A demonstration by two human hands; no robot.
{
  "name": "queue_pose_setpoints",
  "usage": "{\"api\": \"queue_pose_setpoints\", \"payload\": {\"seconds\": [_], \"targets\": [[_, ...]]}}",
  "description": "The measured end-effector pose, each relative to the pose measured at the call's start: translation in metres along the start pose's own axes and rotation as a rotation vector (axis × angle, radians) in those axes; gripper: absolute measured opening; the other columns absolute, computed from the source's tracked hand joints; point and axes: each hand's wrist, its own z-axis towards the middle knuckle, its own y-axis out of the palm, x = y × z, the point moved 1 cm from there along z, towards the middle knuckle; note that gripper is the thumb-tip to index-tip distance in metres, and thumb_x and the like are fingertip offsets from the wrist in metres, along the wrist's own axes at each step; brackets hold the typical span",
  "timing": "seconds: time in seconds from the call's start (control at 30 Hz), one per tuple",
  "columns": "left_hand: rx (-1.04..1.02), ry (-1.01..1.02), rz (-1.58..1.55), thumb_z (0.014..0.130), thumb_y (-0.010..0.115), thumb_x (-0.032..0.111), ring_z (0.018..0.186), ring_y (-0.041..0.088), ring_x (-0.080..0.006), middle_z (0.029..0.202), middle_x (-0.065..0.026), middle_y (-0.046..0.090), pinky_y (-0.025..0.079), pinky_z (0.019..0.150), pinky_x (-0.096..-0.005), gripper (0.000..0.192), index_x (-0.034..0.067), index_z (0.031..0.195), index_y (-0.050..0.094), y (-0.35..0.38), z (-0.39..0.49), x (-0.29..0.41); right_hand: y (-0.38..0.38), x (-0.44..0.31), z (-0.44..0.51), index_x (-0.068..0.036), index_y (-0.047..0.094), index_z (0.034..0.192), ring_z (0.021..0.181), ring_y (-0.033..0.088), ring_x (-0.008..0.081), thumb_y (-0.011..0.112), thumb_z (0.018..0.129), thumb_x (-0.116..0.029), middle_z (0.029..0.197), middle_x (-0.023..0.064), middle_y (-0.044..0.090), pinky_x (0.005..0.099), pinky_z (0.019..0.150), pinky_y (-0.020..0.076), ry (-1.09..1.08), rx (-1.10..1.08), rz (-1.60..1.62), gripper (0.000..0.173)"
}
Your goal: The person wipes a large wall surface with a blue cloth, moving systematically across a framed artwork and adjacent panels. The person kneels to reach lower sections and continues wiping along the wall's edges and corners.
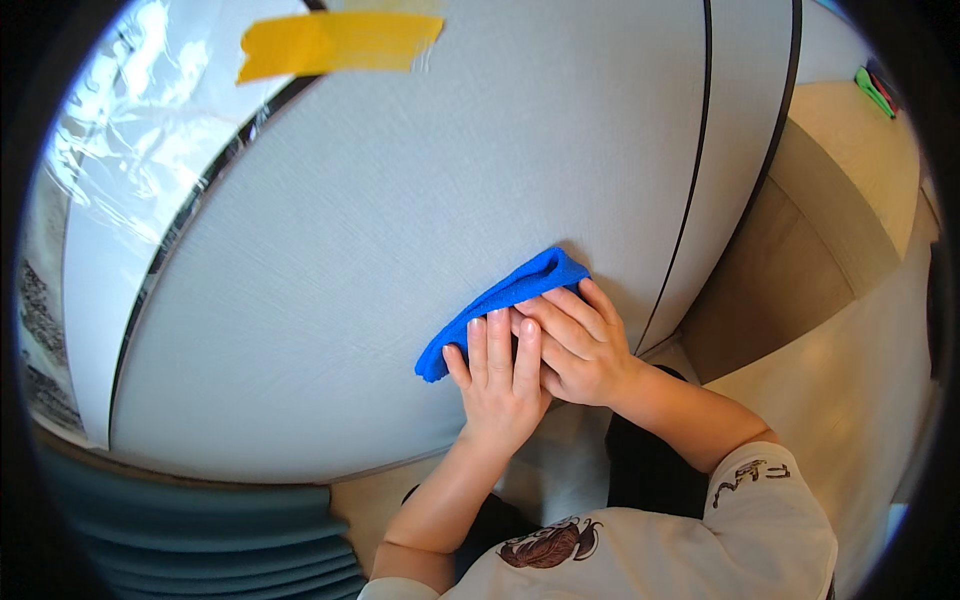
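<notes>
A folded blue cloth point(499, 294) lies against a pale grey wall surface point(360, 225) in front of me. My left hand point(501, 382) presses on the cloth's lower part with its fingers spread and pointing up. Beside it, my right hand point(581, 341) holds the upper right part of the cloth, its fingers angled to the left. The two hands touch, and some left fingers overlap the right hand. Fine streaks show across the grey surface around the cloth.
Yellow tape point(341, 45) bridges the grey surface and a glossy clear film point(142, 112) at upper left. A dark strip point(187, 202) edges the film. Thin black lines point(701, 135) run down the right. Green-blue pleated fabric point(202, 532) hangs lower left; a beige ledge point(847, 150) holds small coloured items point(876, 91).
</notes>
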Motion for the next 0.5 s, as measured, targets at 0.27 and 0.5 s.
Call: {"api": "queue_pose_setpoints", "payload": {"seconds": [0.27,0.5], "targets": [[-0.172,-0.143,0.133,0.082,0.056,0.022,0.135,0.014,-0.0417,0.141,-0.029,0.024,0.0,0.107,-0.0553,0.063,-0.009,0.132,0.034,-0.032,0.018,0.021,-0.022,-0.005,0.014,-0.01,0.061,0.115,0.121,0.044,0.0213,0.063,0.075,-0.018,0.125,0.0047,0.053,0.0445,0.106,0.0213,0.081,-0.102,0.017,0.042],[-0.244,-0.13,0.023,0.083,0.049,0.014,0.135,0.025,-0.031,0.142,-0.0169,0.032,0.01,0.109,-0.0491,0.053,0.001,0.133,0.04,-0.016,0.068,0.051,-0.038,0.04,0.027,0.004,0.052,0.12,0.122,0.039,0.0379,0.065,0.075,-0.022,0.127,0.0193,0.047,0.0518,0.106,0.0177,0.081,0.085,-0.043,0.054]]}}
